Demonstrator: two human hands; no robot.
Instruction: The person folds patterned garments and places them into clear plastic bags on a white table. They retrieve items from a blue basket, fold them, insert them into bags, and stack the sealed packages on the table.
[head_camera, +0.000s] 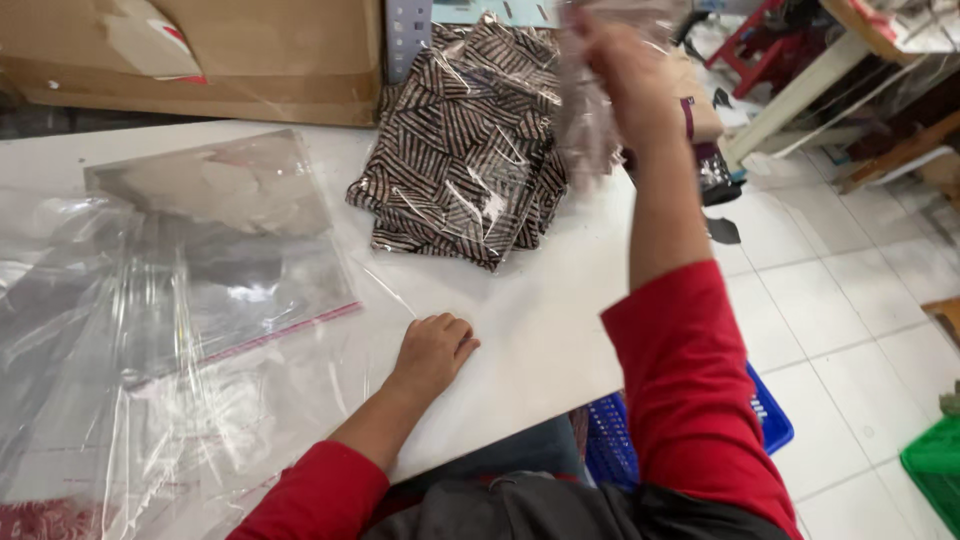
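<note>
While I watch through the head camera, these are my findings.

Right hand: my right hand (622, 62) is raised above the far edge of the white table (540, 330), fingers closed around a blurred, crumpled piece of pale plastic wrap (585, 110) that hangs down from the grip.

Left hand: my left hand (432, 350) rests knuckles-up on the table, fingers loosely curled, holding nothing; its fingertips lie at the edge of a clear plastic sheet (300, 390).

Packed garment: a folded brown-and-white striped cloth sealed in a clear bag (465, 150) lies on the table just left of and below the raised hand (whether the hanging wrap touches it, I cannot tell), and well apart from the left hand.

Loose bags: a stack of flat clear bags (200, 260), one with a pink sealing strip, is spread over the left of the table, beside the left hand.

Surroundings: a cardboard box (230, 50) stands at the far edge; a blue basket (620, 450) sits on the tiled floor under the right sleeve; a green crate (935, 465) shows at the right border.
</note>
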